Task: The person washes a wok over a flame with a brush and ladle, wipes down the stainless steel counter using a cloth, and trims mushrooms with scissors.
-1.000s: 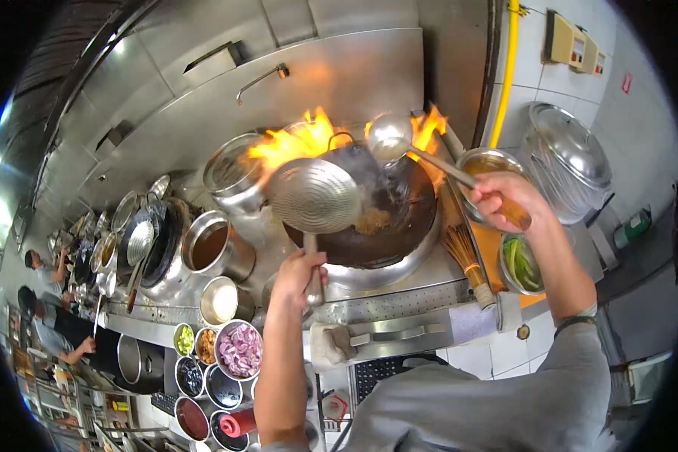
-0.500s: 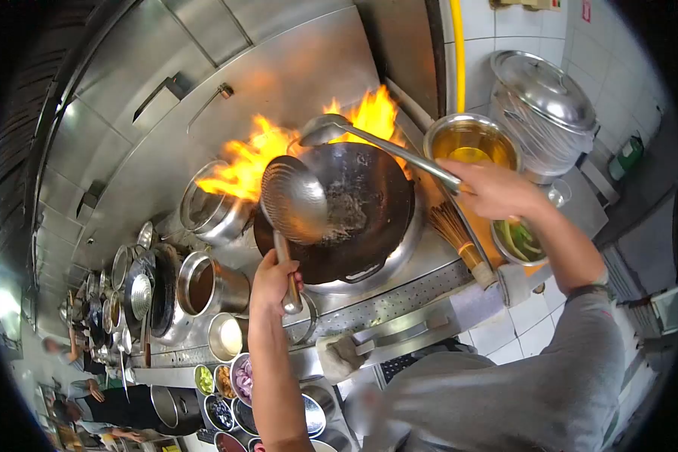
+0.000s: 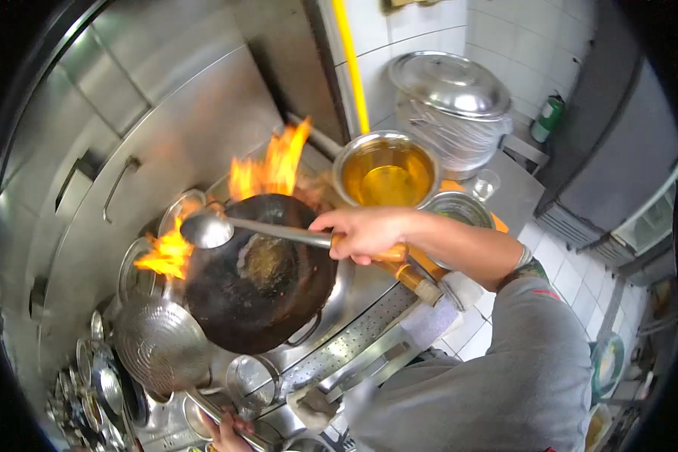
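Observation:
A dark wok (image 3: 218, 301) sits on the lit burner, with a little liquid glistening at its bottom. My right hand (image 3: 373, 232) is wrapped around the handle of a steel ladle (image 3: 207, 230), whose bowl hangs over the wok's far left side. At the lower edge, my left hand (image 3: 230, 433) grips the handle of a perforated skimmer (image 3: 162, 343). The skimmer's round head is to the left of the wok, apart from it. Flames (image 3: 271, 162) rise behind and at the left of the wok.
A steel bowl of yellow oil (image 3: 388, 177) stands right of the wok, by a lidded pot wrapped in plastic (image 3: 452, 113). A bamboo brush (image 3: 414, 282) lies below my right hand. A folded cloth (image 3: 313, 407) rests on the stove's front edge. Pans and ladles crowd the left.
The skimmer moved from over the wok down and left. My right hand brought the ladle lower over the wok. The view turned right, and the flames shrank.

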Action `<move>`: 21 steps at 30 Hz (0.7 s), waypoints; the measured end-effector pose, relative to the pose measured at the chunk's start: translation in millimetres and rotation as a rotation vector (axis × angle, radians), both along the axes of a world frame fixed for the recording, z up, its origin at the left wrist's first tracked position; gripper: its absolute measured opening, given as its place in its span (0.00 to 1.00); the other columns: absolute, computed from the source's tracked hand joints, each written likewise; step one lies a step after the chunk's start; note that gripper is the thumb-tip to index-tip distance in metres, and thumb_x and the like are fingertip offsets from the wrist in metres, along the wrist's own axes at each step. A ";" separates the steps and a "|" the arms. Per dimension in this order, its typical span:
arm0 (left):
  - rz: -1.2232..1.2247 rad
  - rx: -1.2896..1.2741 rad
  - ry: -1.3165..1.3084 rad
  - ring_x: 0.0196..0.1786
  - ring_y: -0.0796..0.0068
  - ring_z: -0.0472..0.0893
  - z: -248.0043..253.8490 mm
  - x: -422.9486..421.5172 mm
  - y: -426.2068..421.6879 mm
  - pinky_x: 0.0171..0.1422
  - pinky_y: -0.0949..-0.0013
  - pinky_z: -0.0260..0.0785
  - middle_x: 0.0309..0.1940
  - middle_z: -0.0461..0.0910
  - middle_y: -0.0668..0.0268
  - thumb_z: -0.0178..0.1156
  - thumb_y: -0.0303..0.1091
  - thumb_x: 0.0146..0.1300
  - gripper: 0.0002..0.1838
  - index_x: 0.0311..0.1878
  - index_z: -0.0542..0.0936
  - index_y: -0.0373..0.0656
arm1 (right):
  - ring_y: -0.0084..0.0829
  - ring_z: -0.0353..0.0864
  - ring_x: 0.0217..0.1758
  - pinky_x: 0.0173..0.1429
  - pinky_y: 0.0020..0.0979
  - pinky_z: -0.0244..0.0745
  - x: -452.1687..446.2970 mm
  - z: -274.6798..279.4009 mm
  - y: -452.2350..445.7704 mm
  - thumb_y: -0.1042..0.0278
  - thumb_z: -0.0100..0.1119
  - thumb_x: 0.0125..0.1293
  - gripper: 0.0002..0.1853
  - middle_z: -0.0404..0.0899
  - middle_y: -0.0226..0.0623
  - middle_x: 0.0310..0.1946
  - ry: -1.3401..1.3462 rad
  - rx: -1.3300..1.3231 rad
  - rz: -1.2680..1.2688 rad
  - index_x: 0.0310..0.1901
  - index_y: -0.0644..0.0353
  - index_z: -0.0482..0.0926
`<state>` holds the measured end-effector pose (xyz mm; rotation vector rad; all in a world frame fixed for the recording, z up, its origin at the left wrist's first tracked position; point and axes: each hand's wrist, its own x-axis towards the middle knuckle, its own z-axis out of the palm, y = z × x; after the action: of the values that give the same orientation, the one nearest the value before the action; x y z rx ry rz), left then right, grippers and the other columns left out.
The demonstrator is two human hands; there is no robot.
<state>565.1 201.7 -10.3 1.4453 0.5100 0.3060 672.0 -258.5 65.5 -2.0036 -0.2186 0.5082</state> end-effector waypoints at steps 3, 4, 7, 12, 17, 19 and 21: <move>0.123 -0.418 0.061 0.22 0.79 0.68 -17.1 -47.9 11.9 0.19 0.74 0.61 0.32 0.73 0.67 0.57 0.25 0.62 0.21 0.59 0.70 0.46 | 0.19 0.73 0.22 0.27 0.27 0.70 35.3 -25.2 36.9 0.71 0.55 0.69 0.28 0.77 0.33 0.33 -0.058 0.133 -0.012 0.69 0.60 0.62; -0.060 -0.663 0.070 0.25 0.78 0.71 -65.5 -64.7 53.2 0.21 0.74 0.63 0.36 0.77 0.63 0.61 0.25 0.60 0.26 0.62 0.68 0.42 | 0.19 0.72 0.21 0.25 0.25 0.68 56.2 -33.9 59.2 0.72 0.55 0.69 0.28 0.77 0.33 0.33 -0.128 0.116 0.011 0.69 0.60 0.61; 0.021 -0.986 -0.037 0.29 0.79 0.71 -87.7 -82.6 22.4 0.26 0.76 0.67 0.30 0.71 0.65 0.58 0.25 0.63 0.13 0.47 0.71 0.29 | 0.20 0.72 0.18 0.18 0.28 0.68 129.9 -22.7 137.2 0.73 0.58 0.65 0.30 0.75 0.32 0.30 -0.015 0.317 -0.039 0.68 0.59 0.63; -0.063 -1.650 -0.133 0.27 0.79 0.73 -117.8 -80.0 0.3 0.29 0.75 0.73 0.27 0.71 0.67 0.56 0.25 0.63 0.14 0.48 0.68 0.27 | 0.31 0.81 0.29 0.28 0.33 0.78 266.6 -53.9 309.1 0.73 0.60 0.60 0.24 0.80 0.39 0.36 -0.209 0.147 0.080 0.59 0.64 0.73; 0.157 -1.288 0.041 0.20 0.86 0.69 -140.9 -78.1 -11.2 0.17 0.82 0.59 0.25 0.71 0.74 0.56 0.32 0.71 0.10 0.44 0.75 0.33 | 0.29 0.76 0.28 0.33 0.28 0.77 444.0 -192.5 424.9 0.71 0.60 0.64 0.03 0.76 0.33 0.27 0.385 0.577 0.662 0.35 0.59 0.77; 0.122 -1.278 0.051 0.22 0.81 0.74 -131.2 -81.0 -9.2 0.19 0.81 0.69 0.29 0.76 0.67 0.53 0.38 0.73 0.15 0.48 0.75 0.33 | 0.23 0.68 0.23 0.32 0.25 0.68 460.0 -163.4 455.1 0.73 0.53 0.66 0.11 0.65 0.28 0.19 0.985 1.157 0.481 0.25 0.53 0.68; 0.189 -1.201 0.037 0.29 0.71 0.82 -161.2 -78.4 -1.8 0.27 0.70 0.81 0.38 0.79 0.60 0.52 0.40 0.73 0.18 0.53 0.73 0.31 | 0.23 0.65 0.23 0.38 0.27 0.66 509.1 -156.8 489.5 0.72 0.51 0.67 0.11 0.62 0.27 0.20 1.050 1.103 0.431 0.26 0.52 0.67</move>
<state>486.7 199.8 -171.5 0.2370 0.6882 0.0722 1181.1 231.0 -91.3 -0.4680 -0.1952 1.2870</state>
